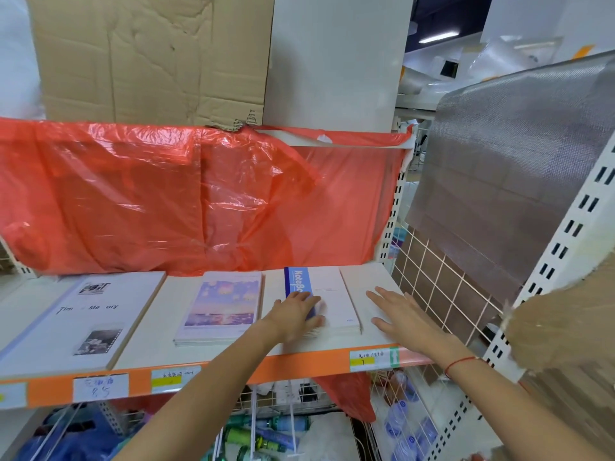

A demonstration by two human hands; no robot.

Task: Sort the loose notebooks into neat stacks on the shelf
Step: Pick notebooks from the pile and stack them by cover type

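Observation:
Three notebook stacks lie on the white shelf. At the left is a large white "Time Memory" notebook. In the middle sits a pastel sunset-cover stack. On the right is a white stack with a blue "NoteBook" spine strip. My left hand lies flat on the blue-spine stack's near left part, fingers spread and slightly blurred. My right hand rests flat on the bare shelf just right of that stack, fingers apart, holding nothing.
Red plastic sheeting hangs behind the shelf. An orange price strip runs along the front edge. A wire grid panel closes the right end. Below are wire baskets with bottles. Brown cardboard juts in at right.

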